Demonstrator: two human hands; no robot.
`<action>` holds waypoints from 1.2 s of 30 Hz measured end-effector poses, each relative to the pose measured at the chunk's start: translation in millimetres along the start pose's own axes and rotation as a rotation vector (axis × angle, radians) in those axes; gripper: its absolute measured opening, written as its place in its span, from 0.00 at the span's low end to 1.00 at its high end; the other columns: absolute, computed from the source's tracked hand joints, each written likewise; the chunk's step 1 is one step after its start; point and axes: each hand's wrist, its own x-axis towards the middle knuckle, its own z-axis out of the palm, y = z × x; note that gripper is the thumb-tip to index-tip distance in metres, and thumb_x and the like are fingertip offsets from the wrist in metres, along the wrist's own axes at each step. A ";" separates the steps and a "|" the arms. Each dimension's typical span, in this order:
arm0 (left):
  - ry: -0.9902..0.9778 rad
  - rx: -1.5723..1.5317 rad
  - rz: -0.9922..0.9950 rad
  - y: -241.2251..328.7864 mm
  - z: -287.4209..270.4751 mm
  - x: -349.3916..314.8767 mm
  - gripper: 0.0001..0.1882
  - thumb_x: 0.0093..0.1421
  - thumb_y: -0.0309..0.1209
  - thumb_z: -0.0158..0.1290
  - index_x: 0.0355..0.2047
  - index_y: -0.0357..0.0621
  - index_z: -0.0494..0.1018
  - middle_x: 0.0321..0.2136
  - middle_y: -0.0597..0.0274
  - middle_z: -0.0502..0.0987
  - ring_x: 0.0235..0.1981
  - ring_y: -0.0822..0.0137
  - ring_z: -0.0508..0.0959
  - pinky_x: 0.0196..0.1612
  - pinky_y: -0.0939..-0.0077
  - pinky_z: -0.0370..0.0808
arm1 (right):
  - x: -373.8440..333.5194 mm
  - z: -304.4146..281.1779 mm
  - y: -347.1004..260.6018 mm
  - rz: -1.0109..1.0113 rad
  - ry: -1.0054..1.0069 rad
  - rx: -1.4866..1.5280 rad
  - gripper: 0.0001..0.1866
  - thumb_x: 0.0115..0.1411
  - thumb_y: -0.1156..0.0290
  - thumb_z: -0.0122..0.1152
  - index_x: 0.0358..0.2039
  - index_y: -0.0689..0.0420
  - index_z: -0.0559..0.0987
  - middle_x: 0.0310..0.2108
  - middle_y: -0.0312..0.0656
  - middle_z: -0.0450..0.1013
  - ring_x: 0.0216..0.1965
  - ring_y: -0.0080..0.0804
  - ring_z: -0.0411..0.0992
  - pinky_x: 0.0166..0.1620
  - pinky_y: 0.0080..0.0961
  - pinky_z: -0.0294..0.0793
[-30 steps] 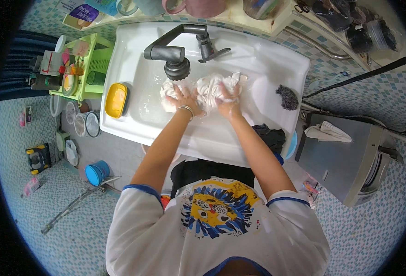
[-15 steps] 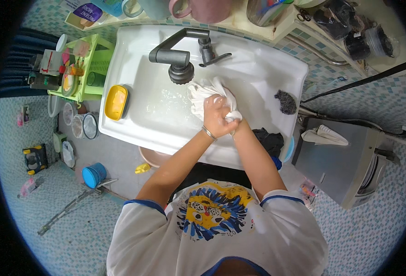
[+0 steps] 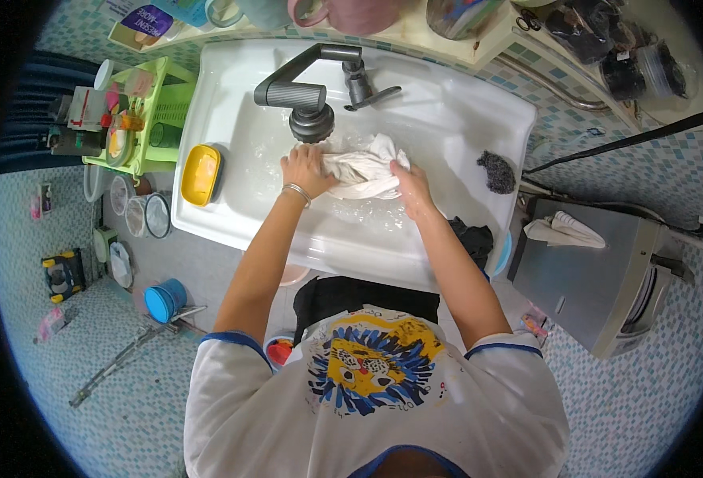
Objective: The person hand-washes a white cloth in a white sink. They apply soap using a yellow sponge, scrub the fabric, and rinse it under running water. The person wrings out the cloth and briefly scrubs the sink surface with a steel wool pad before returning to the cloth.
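Note:
A wet white cloth (image 3: pixel 365 169) is stretched between my hands in the basin of a white sink (image 3: pixel 244 227). My left hand (image 3: pixel 307 170), with a silver bangle at the wrist, grips its left end just below the spout. At the right end, my right hand (image 3: pixel 413 188) holds the cloth between thumb and fingers. Shallow, bubbly water lies around and under it. The dark grey faucet (image 3: pixel 312 122) reaches over the basin, its head close above my left hand. The cloth is bunched and twisted, so its kind does not show.
On the sink's left rim sits a yellow soap dish (image 3: pixel 201 175). A dark scouring pad (image 3: pixel 495 171) and black cloth (image 3: pixel 470 240) lie on the right side. A green rack (image 3: pixel 160 111) stands left, a grey washing machine (image 3: pixel 578 279) right. Cups, including a pink mug (image 3: pixel 359 14), line the shelf behind.
My hands, close together on the bunched cloth before, have moved apart. The left hand went left toward the faucet head, and the cloth is now spread wider and lower between them.

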 end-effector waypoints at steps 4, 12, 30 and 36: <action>-0.364 0.227 -0.213 29.0 -5.6 -4.3 0.52 0.32 0.55 0.62 0.58 0.57 0.55 0.61 0.51 0.45 0.61 0.48 0.48 0.50 0.33 0.52 | 9.5 14.4 20.5 -0.246 0.462 -1.192 0.25 0.51 0.68 0.55 0.51 0.51 0.68 0.49 0.54 0.64 0.54 0.45 0.60 0.51 0.35 0.63; -0.176 -0.835 -0.177 36.7 27.3 10.4 0.30 0.40 0.40 0.60 0.46 0.44 0.69 0.43 0.49 0.72 0.46 0.51 0.70 0.51 0.68 0.64 | 64.1 17.9 39.6 0.053 -0.148 0.255 0.33 0.50 0.52 0.52 0.55 0.53 0.63 0.52 0.48 0.63 0.53 0.44 0.61 0.51 0.43 0.63; 0.323 -0.498 0.345 41.7 21.5 13.3 0.25 0.33 0.46 0.57 0.31 0.44 0.75 0.36 0.50 0.73 0.41 0.47 0.70 0.44 0.52 0.65 | 36.3 39.3 30.2 -0.141 -0.846 0.889 0.21 0.58 0.63 0.44 0.46 0.64 0.68 0.41 0.42 0.70 0.41 0.30 0.70 0.46 0.29 0.70; -0.043 0.046 0.148 -2.0 -7.1 1.4 0.29 0.34 0.44 0.61 0.40 0.52 0.70 0.46 0.51 0.63 0.47 0.51 0.65 0.49 0.43 0.60 | 6.7 2.0 1.0 -0.095 0.055 -0.457 0.27 0.54 0.57 0.52 0.48 0.65 0.67 0.47 0.57 0.65 0.47 0.47 0.66 0.49 0.32 0.67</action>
